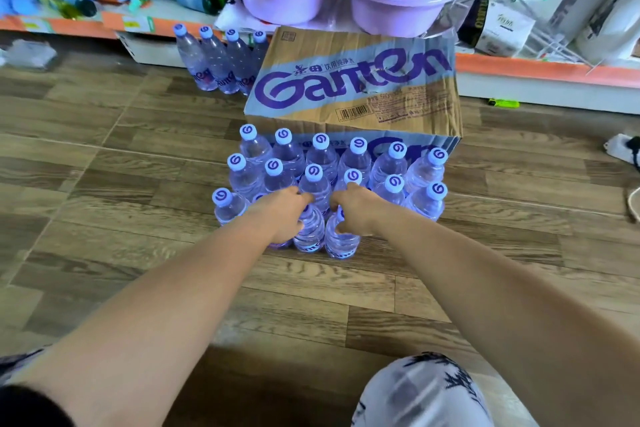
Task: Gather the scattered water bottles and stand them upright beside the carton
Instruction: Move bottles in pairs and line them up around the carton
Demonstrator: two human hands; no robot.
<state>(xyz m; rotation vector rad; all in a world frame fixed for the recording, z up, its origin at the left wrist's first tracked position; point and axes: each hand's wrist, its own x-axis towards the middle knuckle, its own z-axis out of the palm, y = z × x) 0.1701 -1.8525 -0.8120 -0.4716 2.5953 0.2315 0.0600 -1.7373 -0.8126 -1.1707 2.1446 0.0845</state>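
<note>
Just before the brown cardboard carton point(353, 80) | left hand point(282, 215) grips one clear blue-capped plastic water bottle point(309, 234), right hand point(358, 210) its neighbour point(341, 241) | both upright, seemingly to fill the nearest row's gap.

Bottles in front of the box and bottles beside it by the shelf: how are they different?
The front bottles stand in three rows; the back bottles form one row of four. The left grip and right grip each hold a front bottle; the back bottles stand untouched. All are upright with swirl caps.
</note>
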